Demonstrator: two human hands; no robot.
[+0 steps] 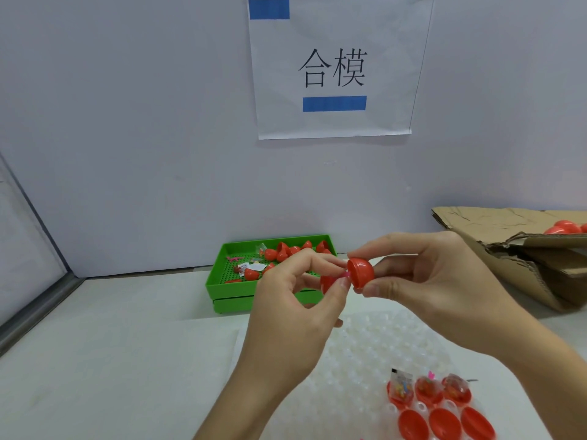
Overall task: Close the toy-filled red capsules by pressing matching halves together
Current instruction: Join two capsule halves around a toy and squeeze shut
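My right hand [422,281] pinches a red capsule half [360,270], its open side turned left. My left hand [292,309] grips the other red half [326,282], mostly hidden by the fingers, with a bit of pink toy [346,275] showing between the two halves. The halves are close together with a small gap. On a clear dimpled tray [365,350] at the lower right sit three red halves filled with wrapped toys [428,390] and three empty red halves [444,422] in front of them.
A green tray [222,281] behind my hands holds several red halves and loose toys. A torn cardboard box [508,249] at the right contains closed red capsules [563,227]. A paper sign [336,68] hangs on the white back wall.
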